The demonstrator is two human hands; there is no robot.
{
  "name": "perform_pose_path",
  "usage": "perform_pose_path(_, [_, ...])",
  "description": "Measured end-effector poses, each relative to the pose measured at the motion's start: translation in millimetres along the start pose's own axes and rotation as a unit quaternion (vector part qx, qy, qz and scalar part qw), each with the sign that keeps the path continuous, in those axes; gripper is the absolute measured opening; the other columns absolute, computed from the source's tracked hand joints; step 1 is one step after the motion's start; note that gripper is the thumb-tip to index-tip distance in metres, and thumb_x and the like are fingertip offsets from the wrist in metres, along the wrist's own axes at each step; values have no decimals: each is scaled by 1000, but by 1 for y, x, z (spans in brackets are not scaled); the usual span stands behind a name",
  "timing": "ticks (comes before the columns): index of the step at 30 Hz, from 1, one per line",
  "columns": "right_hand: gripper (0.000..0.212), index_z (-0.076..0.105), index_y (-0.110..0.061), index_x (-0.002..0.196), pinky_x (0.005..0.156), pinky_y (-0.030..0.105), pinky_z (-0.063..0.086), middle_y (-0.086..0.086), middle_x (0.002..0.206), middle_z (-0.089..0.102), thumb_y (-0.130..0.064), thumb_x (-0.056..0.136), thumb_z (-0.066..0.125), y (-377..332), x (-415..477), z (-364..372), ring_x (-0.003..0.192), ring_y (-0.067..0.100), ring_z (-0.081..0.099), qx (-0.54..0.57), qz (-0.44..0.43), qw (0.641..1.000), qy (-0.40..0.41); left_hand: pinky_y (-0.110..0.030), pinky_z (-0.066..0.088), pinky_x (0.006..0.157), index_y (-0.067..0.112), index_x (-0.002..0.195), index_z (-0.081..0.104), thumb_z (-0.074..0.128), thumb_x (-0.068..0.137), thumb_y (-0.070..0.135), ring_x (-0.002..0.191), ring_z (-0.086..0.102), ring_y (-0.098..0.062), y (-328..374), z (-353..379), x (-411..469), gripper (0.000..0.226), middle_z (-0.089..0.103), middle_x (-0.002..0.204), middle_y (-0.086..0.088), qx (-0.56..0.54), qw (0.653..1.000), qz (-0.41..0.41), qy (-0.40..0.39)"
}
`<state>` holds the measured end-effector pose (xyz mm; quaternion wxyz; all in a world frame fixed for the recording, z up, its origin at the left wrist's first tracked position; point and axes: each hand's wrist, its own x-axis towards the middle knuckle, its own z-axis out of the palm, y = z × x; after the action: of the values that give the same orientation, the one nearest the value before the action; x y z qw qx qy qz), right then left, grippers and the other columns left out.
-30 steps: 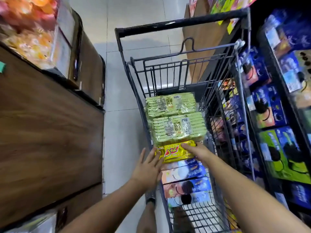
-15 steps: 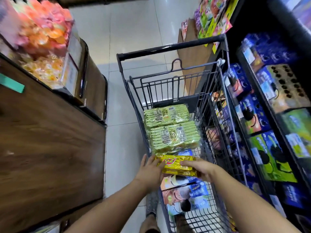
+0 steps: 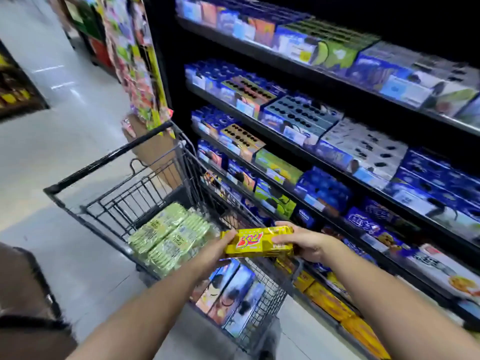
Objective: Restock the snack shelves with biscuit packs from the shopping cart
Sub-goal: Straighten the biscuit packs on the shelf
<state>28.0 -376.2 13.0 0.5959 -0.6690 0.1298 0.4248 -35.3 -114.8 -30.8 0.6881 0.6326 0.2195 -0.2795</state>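
A yellow biscuit pack [image 3: 255, 242] with red lettering is held level above the black wire shopping cart [image 3: 109, 162]. My left hand [image 3: 217, 249] grips its left end and my right hand [image 3: 302, 242] grips its right end. Inside the cart lie two stacks of green biscuit packs [image 3: 168, 236] and several blue and orange boxes [image 3: 231, 294] near me. The dark snack shelves [image 3: 324, 154] stand to the right, filled with blue biscuit boxes. Yellow packs [image 3: 330, 302] sit on the lowest shelf, below my right forearm.
Hanging snack bags [image 3: 137, 63] cover the shelf end beyond the cart, above a brown cardboard box [image 3: 153, 149]. A wooden counter edge [image 3: 23, 281] sits at the lower left. Pale tiled floor [image 3: 65, 120] stretches left of the cart.
Both hands lifted the yellow pack out of the cart and carried it toward the right. My view swung from the cart to the shelves.
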Motion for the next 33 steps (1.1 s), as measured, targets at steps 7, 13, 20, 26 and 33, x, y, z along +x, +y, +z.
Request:
perform_pose_path(7, [43, 60, -13, 119, 75, 32, 60, 7, 98, 76, -16, 81, 81, 51, -114, -59, 82, 19, 73, 112, -84, 973, 182, -49, 45, 109, 13, 113, 66, 59, 100, 36, 102, 66, -21, 29, 137, -8, 27, 73, 112, -7, 69, 991, 16, -115])
perform_pose_path(13, [57, 50, -9, 137, 103, 54, 50, 18, 127, 65, -35, 92, 72, 113, -207, -108, 114, 34, 65, 169, -97, 914, 356, -50, 43, 110, 8, 123, 62, 59, 100, 37, 109, 66, -31, 22, 261, -32, 37, 71, 118, -14, 110, 978, 19, -179])
perform_pose_path(20, [97, 50, 5, 139, 109, 56, 43, 20, 137, 59, -58, 72, 81, 215, -336, -180, 127, 37, 56, 224, -104, 872, 422, -45, 45, 108, 8, 122, 64, 68, 92, 48, 113, 64, -28, -10, 412, -90, 51, 71, 117, -8, 216, 955, 57, -196])
perform_pose_path(26, [109, 26, -11, 158, 114, 49, 32, 9, 162, 32, -70, 77, 69, 282, -478, -237, 147, 32, 33, 205, -102, 856, 463, -44, 53, 98, 6, 129, 63, 63, 95, 48, 114, 65, -30, -41, 553, -171, 54, 70, 122, -9, 230, 935, 127, -238])
perform_pose_path(33, [73, 54, -11, 137, 108, 42, 35, 4, 138, 55, -62, 85, 66, 322, -632, -305, 130, 25, 50, 184, -146, 833, 501, -41, 47, 102, 6, 143, 47, 42, 102, 58, 120, 58, -32, -46, 704, -270, 67, 55, 143, -17, 301, 897, 211, -245])
